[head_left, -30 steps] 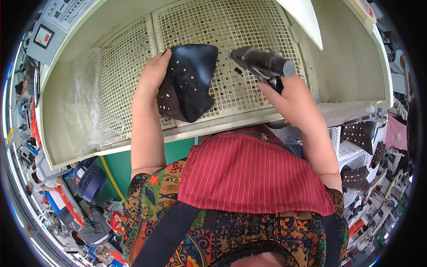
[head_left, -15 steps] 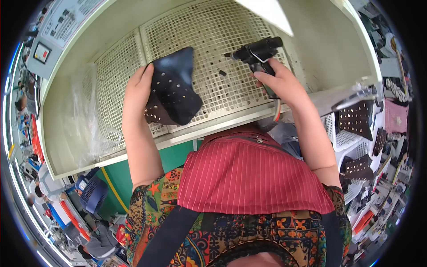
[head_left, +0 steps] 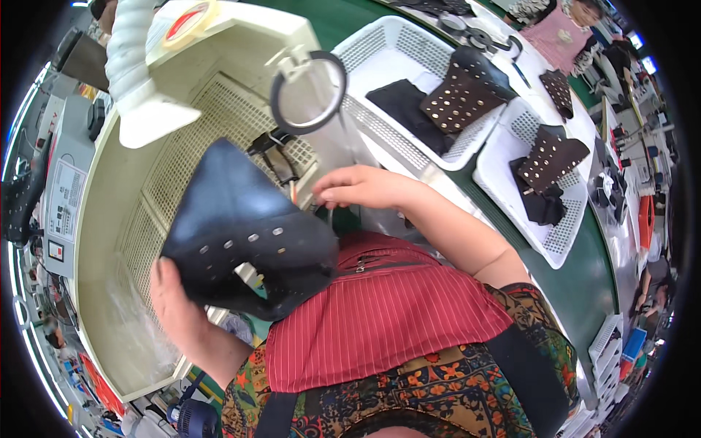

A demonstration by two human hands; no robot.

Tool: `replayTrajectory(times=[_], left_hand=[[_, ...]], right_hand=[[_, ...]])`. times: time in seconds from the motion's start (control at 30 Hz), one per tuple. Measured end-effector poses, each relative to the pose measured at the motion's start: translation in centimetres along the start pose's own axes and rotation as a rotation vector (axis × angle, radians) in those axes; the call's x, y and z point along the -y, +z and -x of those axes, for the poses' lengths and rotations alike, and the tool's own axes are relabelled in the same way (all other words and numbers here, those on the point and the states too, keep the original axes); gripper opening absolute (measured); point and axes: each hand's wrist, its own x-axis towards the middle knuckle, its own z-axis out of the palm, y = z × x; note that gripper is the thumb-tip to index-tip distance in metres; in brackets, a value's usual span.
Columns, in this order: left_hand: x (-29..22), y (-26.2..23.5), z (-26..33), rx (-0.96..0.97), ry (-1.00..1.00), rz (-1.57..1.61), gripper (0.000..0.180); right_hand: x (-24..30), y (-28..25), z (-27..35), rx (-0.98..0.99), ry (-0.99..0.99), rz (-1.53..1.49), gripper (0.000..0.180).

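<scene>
My left hand (head_left: 177, 312) grips the lower left edge of a black leather-like piece (head_left: 234, 212) with rows of metal eyelets. The piece is raised above the bin and close to me, with an opening near its lower edge; some of my left fingers are hidden behind it. My right hand (head_left: 358, 188) is right of the piece, fingers stretched loosely to the left and holding nothing. Just beyond those fingertips, a black pistol-shaped tool (head_left: 277, 157) rests by the right side of the bin, partly covered by the piece.
The pale bin (head_left: 95, 321) has a grid floor. A white duct nozzle (head_left: 150, 117) and a clear cylinder with a black ring (head_left: 310, 91) stand over it. To the right, white baskets (head_left: 380, 44) hold eyeleted pieces (head_left: 467, 95). A person (head_left: 555, 36) is at the far right.
My right hand has let go of the pistol-shaped tool. My left hand has brought the leather piece up and nearer. The view has swung to the right, showing more of the baskets.
</scene>
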Motion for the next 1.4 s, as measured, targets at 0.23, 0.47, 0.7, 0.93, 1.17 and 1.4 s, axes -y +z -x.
replayTrajectory(times=[0.23, 0.47, 0.7, 0.93, 1.17, 1.4], left_hand=[[-0.6, 13.6, 3.6, 0.657, 0.025, 0.139, 0.039], [0.3, 29.6, 0.3, 0.683, -0.085, 0.506, 0.038], [2.8, 39.8, -6.3, 0.515, -0.248, 0.594, 0.045], [13.0, 40.7, -6.4, 0.384, -0.063, 0.202, 0.076], [16.0, 30.1, 1.5, 1.164, 0.157, -0.257, 0.035], [11.9, 18.9, -0.4, 1.108, 0.826, -0.583, 0.019]], right_hand=[[-2.8, -1.8, 15.5, -0.451, 0.079, -0.138, 0.034], [-6.2, -1.6, 26.4, -0.836, 0.061, -0.324, 0.033], [-9.1, 0.3, 29.1, -1.040, 0.101, -0.399, 0.028], [-10.6, -0.8, 28.5, -1.125, 0.181, -0.369, 0.029], [-10.0, -6.6, 21.2, -1.168, 0.220, -0.267, 0.038], [-11.8, -8.3, 12.3, -1.158, 0.400, 0.290, 0.054]])
